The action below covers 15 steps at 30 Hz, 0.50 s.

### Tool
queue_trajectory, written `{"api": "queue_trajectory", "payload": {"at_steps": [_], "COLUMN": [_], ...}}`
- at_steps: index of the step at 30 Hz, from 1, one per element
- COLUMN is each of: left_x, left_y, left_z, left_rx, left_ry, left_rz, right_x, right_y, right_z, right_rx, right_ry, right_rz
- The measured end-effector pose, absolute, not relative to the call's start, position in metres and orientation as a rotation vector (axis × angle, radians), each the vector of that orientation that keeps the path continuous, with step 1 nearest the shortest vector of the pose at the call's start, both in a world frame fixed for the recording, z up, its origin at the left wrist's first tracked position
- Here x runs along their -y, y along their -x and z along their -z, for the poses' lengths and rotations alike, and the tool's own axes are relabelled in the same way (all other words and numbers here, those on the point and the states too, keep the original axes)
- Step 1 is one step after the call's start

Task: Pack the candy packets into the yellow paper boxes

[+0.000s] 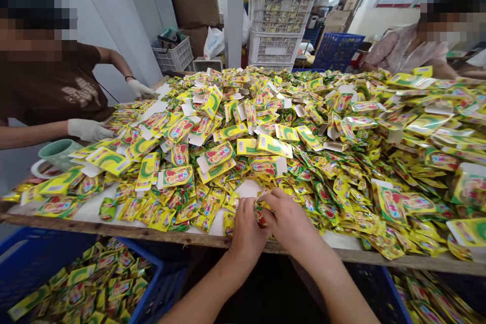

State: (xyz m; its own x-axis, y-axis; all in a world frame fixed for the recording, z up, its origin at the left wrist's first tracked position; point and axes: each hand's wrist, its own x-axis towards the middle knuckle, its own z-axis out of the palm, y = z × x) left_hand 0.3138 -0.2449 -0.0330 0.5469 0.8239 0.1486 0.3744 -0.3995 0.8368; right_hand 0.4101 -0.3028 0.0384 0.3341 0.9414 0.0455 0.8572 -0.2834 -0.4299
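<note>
My left hand (pixel 248 230) and my right hand (pixel 286 217) meet at the table's front edge. Between them is a small green and red packet (pixel 260 216), with the fingers of both hands closed on it. A bare white patch of tabletop (pixel 248 189) shows just beyond my fingers. Yellow candy packets (pixel 208 207) lie left of my left hand, and more packets (pixel 353 205) are piled right of my right hand. Behind them, yellow printed boxes (pixel 216 154), some with open white flaps, lie heaped over the table.
Blue crates (pixel 154 258) with packets and boxes stand below the table's wooden edge (pixel 152 233). A green mug (pixel 61 154) is at the left. A person with white gloves (pixel 89 130) works there; another person (pixel 408 48) sits back right. Stacked white crates (pixel 275 48) stand behind.
</note>
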Motion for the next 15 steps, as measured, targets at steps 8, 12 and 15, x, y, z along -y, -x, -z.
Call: {"api": "queue_trajectory", "payload": {"at_steps": [8,12,15], "left_x": [0.217,0.216,0.219], "left_y": [-0.278,-0.272,-0.271], "left_z": [0.022,0.025,0.028], "left_rx": [-0.494,-0.479,-0.533], "left_ry": [-1.461,-1.439,-1.492], "left_rz": [-0.521,-0.511,-0.518], "right_x": [0.306,0.300,0.299], "right_y": [-0.422,-0.416,-0.415], "right_z": [-0.045,-0.045,-0.044], "right_rx": [1.679,1.851,1.909], "right_ry": [1.980,1.836,1.805], "right_rz": [-0.236,-0.041,-0.182]}}
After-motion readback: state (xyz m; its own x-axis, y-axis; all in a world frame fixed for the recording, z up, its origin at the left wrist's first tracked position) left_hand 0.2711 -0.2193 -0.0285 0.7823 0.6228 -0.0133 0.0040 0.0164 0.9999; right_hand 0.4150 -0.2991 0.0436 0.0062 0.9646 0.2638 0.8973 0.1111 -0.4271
